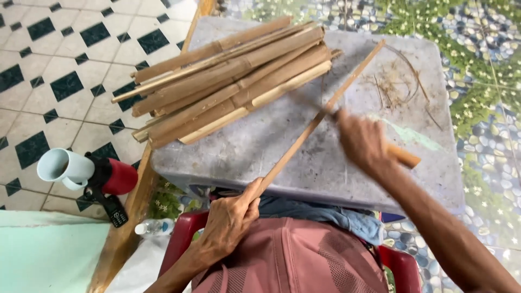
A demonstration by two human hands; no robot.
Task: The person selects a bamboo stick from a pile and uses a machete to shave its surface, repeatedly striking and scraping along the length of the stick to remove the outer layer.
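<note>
Bamboo strip (320,116) slants across the grey stool (304,163), its near end pinched in my left hand (228,222). Further right, my right hand (361,141) grips a wooden-handled knife (404,156) against the strip. I judge I'm mid-shave; the next stroke needs a steady hold and shallow blade. Split bamboo (228,81) lies piled behind.

A long, thin, pale-brown bamboo strip (320,116) lies slanted across the grey, scuffed work slab (282,157), its far end reaching toward the slab's far edge and its near end past the near edge. A wooden-handled tool (400,155) meets the strip near its middle, handle over the slab's right part.
</note>
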